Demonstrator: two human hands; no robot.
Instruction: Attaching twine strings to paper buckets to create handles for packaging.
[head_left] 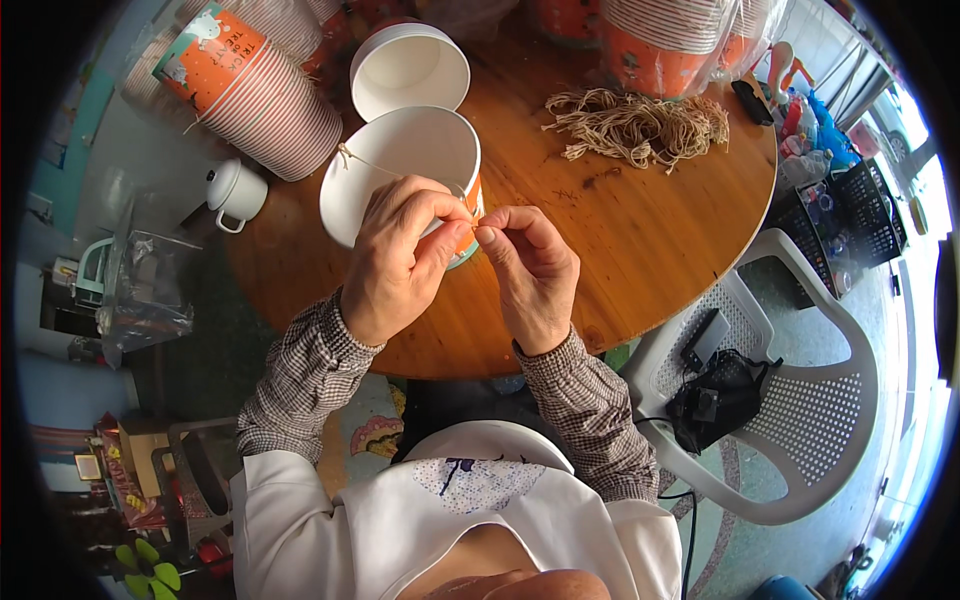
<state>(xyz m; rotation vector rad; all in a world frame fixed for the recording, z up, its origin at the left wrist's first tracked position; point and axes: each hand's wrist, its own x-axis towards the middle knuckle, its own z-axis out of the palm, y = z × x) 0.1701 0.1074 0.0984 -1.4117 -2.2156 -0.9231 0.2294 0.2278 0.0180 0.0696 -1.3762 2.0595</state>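
Observation:
An orange paper bucket (pixel 425 140) with a white inside lies tilted on the wooden table, its mouth facing left and toward me. A thin twine string (pixel 362 160) is knotted at its rim and runs across the mouth toward my fingers. My left hand (pixel 405 250) is closed in a pinch at the bucket's near right side. Against it, my right hand (pixel 530 270) pinches with thumb and forefinger, the fingertips of both hands meeting. The string's end between them is mostly hidden by the fingers.
Behind stands another white-lined bucket (pixel 415 75). Nested bucket stacks (pixel 265 105) lie at the left, and bagged ones (pixel 660 60) stand at the back right. A twine bundle (pixel 640 125) rests at right. A white enamel mug (pixel 238 195) and a plastic chair (pixel 800 420) flank the table.

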